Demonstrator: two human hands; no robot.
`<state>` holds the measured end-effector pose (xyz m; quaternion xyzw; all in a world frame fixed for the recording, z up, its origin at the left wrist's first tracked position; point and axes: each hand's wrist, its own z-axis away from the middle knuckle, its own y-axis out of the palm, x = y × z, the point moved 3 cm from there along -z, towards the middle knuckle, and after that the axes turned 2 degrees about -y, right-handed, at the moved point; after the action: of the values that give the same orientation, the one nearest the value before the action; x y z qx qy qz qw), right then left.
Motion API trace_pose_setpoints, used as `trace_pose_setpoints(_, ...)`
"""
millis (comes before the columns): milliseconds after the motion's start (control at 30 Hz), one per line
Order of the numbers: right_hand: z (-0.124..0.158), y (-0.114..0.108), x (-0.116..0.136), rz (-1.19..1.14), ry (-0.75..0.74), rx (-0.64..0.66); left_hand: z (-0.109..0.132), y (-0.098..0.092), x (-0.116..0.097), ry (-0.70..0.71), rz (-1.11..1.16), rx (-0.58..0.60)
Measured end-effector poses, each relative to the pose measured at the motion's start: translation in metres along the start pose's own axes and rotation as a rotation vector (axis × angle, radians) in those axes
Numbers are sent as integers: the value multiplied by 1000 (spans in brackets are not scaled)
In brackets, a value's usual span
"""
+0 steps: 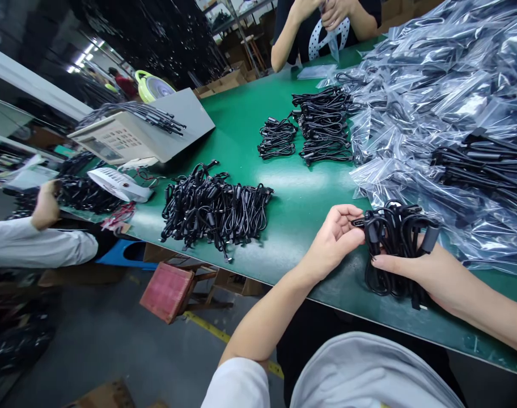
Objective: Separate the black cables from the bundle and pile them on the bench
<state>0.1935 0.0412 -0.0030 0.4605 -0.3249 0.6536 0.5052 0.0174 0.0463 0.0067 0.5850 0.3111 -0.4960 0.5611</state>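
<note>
A bunch of coiled black cables (pixel 397 238) is gripped in my right hand (pixel 415 269) above the front edge of the green table, the thumb lying across it. My left hand (pixel 339 235) is at the bunch's left side, thumb and fingers pinching a small black cable connector (pixel 357 222). Other connector ends stick out of the bunch at its right and bottom. Left of my hands lies a wide pile of bundled black cables (pixel 216 209). Farther back are a small stack of bundles (pixel 278 137) and a taller stack (pixel 324 124).
Clear plastic bags with cables (pixel 432 96) heap along the right, loose black cables (pixel 488 164) on top. Across the green table (pixel 241 124), a person's hands (pixel 333 12) hold a bag. Left are a tester box (pixel 148 130), another person's arm (pixel 41 232) and a red stool (pixel 167 292).
</note>
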Motion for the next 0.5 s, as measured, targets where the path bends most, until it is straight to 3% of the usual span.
trace_pose_setpoints(233,0,-1,-4,128,23,23,1,-1,4,-150,55,2)
trace_pose_setpoints(433,-4,-3,-12,109,67,-33,-2,-3,7,-103,80,1)
trace_pose_setpoints(500,-4,-3,-12,90,81,-40,-1,-2,7,-85,36,-51)
